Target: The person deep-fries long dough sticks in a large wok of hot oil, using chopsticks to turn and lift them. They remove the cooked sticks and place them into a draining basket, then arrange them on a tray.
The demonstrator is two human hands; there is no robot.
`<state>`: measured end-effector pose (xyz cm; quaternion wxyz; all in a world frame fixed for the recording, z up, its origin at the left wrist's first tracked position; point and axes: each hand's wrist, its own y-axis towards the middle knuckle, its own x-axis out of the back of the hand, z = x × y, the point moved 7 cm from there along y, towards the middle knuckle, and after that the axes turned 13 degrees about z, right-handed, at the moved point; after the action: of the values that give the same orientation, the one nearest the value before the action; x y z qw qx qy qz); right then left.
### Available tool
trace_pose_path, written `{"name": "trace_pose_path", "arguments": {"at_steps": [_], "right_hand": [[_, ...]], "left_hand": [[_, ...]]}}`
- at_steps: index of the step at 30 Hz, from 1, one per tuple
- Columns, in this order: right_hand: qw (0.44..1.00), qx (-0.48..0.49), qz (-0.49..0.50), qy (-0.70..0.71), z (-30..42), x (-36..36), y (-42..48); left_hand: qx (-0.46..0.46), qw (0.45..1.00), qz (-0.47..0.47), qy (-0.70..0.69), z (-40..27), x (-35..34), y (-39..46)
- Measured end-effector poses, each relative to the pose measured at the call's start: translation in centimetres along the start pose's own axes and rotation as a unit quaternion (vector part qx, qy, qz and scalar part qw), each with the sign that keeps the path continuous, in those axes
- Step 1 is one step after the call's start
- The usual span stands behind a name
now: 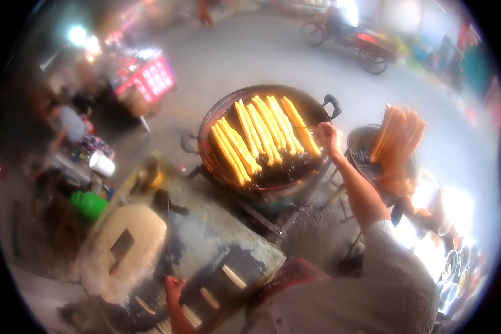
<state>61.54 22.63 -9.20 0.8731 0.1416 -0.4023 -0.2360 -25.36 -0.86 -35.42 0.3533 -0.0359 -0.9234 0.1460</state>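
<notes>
A wide iron wok of dark oil holds several long golden dough sticks, lying side by side. My right hand is closed in a fist at the wok's right rim; a thin rod seems to run from it over the rightmost stick. Low on the work table, my left hand is curled near strips of raw dough; whether it holds anything is unclear. A large slab of dough lies left of it, with a flat dark blade on top.
Browned fried sticks stand in a wire basket right of the wok. Metal bars support the wok beside the table. A green container and a person are at the left. A three-wheeled cart is on the road beyond.
</notes>
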Motion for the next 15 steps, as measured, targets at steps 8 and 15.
{"name": "trace_pose_path", "arguments": {"at_steps": [8, 15], "right_hand": [[0.996, 0.067, 0.066, -0.005, 5.1, -1.3, -0.1], [0.997, -0.044, -0.036, 0.046, 4.8, -1.7, 0.7]], "left_hand": [[0.094, 0.989, 0.026, 0.115, 5.0, -1.7, -0.2], [0.020, 0.994, -0.084, 0.071, 6.6, -2.5, 0.3]]}}
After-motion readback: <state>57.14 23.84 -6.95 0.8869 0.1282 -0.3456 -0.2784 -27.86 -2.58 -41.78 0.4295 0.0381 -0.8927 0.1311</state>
